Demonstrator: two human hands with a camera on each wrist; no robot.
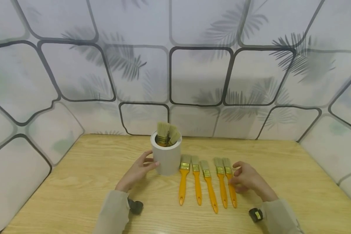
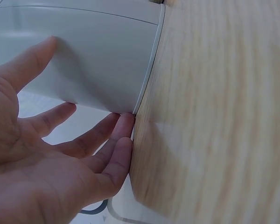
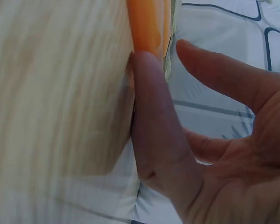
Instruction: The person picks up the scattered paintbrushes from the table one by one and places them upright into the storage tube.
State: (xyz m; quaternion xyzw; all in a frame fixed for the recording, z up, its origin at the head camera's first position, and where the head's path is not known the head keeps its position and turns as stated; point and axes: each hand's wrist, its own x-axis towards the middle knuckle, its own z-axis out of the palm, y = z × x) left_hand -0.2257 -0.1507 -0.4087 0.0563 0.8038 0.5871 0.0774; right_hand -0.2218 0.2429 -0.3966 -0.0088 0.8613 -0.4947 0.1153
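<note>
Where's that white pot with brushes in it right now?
In the head view, the white pot stands on the wooden table, between the left hand at its left and the row of five loose brushes at its right.

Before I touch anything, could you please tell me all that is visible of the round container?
The container is a smooth, pale grey cylinder with a whitish rim, perhaps plastic. It stands upright on the wood-grained table, left of the row of loose brushes in the head view. Its top is open, and upright brushes stick out, bristles up. Fingertips of the left hand touch its side near the base.
</note>
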